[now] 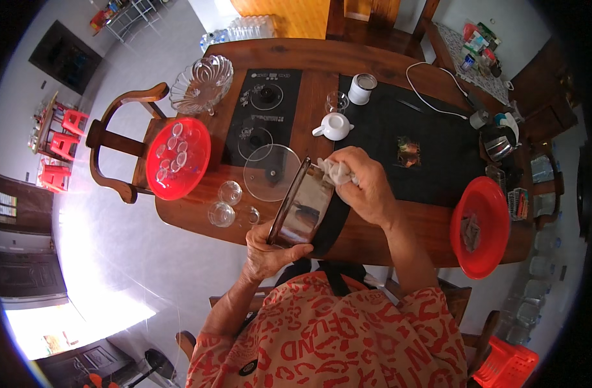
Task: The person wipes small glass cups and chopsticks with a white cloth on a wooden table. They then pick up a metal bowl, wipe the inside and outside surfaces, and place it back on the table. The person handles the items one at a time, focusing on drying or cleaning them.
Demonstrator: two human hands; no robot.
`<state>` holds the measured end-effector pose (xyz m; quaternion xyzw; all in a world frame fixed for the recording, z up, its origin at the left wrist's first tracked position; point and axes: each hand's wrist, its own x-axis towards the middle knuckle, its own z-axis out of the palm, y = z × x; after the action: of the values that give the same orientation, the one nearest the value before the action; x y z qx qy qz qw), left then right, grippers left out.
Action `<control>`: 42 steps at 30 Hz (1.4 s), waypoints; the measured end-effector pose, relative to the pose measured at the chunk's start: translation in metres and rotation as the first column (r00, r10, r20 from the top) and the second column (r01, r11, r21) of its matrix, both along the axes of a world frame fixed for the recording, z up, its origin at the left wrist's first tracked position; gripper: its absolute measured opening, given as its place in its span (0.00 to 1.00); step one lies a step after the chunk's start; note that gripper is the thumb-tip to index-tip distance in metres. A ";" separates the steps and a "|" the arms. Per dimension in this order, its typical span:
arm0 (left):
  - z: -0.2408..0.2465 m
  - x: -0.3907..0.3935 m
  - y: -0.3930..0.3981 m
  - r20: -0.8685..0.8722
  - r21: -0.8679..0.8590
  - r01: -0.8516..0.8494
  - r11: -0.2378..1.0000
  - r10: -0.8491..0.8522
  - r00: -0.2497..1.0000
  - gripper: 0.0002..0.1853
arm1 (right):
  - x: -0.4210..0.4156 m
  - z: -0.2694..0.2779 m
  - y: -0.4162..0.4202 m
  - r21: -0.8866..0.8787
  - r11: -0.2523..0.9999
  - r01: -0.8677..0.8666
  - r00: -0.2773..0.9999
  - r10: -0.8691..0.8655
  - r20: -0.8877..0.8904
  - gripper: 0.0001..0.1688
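My left hand (275,254) grips the near edge of a shiny metal pot (303,211), which is tipped on its side above the table's front edge. Bunched in my right hand (366,186) is a whitish cloth (338,172), pressed to the pot's upper outer side. Just left of the pot lies a round glass lid (264,167) with a small knob, partly over the black cooktop (264,114). Beyond my hands are a white teapot (335,127), a clear glass cup (337,101) and a white lidded canister (362,88). The pot's inside faces away from view.
A red basin (179,157) with several small glass cups sits at the left, below a scalloped glass bowl (202,85). Clear glass bowls (222,214) stand near the front-left edge. At right are another red basin (485,218) holding a cloth, an electric kettle (500,145) and a white cable (422,104).
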<state>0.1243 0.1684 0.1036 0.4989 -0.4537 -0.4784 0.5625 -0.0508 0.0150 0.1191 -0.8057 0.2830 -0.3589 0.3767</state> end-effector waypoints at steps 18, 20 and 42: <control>-0.002 0.004 0.006 0.112 -0.081 0.193 0.978 -0.184 0.977 0.16 | -0.001 0.015 -0.014 0.252 0.894 -0.371 0.928 0.346 0.139 0.19; 0.001 0.002 0.009 0.092 -0.043 0.208 0.977 -0.203 0.975 0.15 | -0.002 0.009 -0.019 0.316 0.841 -0.440 0.897 0.399 0.188 0.17; 0.022 -0.015 -0.011 0.128 0.092 0.141 0.986 -0.152 0.980 0.10 | 0.012 0.009 -0.012 -0.069 0.997 -0.021 0.997 0.027 0.073 0.10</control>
<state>0.1093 0.1578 0.1259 0.5179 -0.5059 -0.5021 0.4730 -0.0390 0.0032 0.1276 -0.8075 0.2467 -0.3935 0.3635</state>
